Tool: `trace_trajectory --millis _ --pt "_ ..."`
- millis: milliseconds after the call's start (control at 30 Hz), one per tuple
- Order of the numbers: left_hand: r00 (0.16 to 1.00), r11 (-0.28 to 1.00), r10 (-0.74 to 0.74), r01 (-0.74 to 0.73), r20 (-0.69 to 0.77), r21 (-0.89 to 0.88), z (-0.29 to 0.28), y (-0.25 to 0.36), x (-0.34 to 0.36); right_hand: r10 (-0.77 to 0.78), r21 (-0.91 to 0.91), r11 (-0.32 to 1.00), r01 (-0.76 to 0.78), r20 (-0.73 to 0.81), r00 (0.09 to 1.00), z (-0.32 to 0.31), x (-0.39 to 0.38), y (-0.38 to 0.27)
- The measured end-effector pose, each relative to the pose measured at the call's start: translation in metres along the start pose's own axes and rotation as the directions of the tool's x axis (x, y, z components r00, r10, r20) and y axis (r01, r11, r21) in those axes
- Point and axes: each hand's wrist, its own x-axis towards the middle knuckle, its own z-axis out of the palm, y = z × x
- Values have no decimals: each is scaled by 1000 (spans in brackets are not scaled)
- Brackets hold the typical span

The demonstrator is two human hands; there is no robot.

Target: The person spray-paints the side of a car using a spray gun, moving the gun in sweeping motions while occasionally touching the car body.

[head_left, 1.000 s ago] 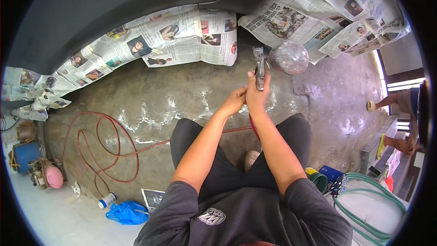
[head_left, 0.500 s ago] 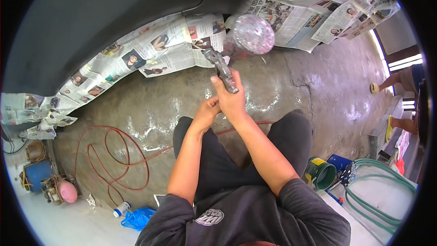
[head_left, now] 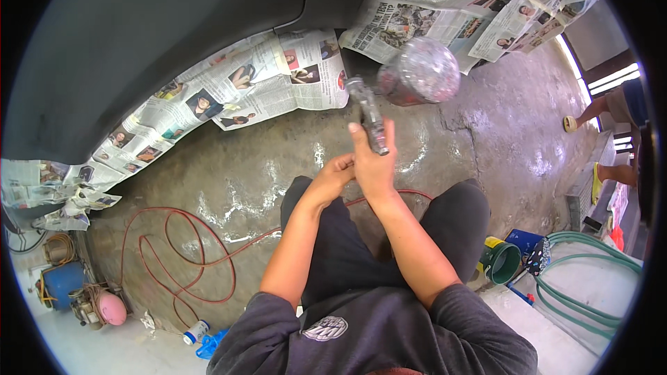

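My right hand (head_left: 376,172) is wrapped around the grip of a paint-spattered spray gun (head_left: 369,117). The gun carries a round cup (head_left: 427,73) with a smeared, shiny top, tilted over to the right. Its nozzle end points toward the dark grey car body panel (head_left: 187,28), apart from it. Close against my right wrist, my left hand (head_left: 333,179) is closed with fingers curled; what they hold, if anything, is hidden. Newspaper (head_left: 306,80) masks the area along the panel's lower edge.
A red air hose (head_left: 233,271) lies coiled on the wet-looking concrete floor at left, passing by my knees. A compressor with a pink tank (head_left: 111,307) stands far left. At right are a green bucket (head_left: 501,262), a green hose (head_left: 590,253) and another person's leg (head_left: 615,174).
The spray gun and both my hands have moved to the right and slightly nearer to me. The head view has shifted a little too. My grip looks the same.
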Motion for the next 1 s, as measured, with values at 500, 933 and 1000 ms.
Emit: trace_trajectory --millis 500,933,1000 --pt "992 988 90 -101 -89 -120 -1 8 -9 -160 -49 985 167 122 980 24 2 -9" --pt "891 902 257 -361 -375 -239 -17 20 -54 -268 100 963 249 391 880 66 -12 -28" --pt "921 923 238 -314 -308 -225 -14 8 -40 -247 44 968 246 317 916 49 -10 -26"
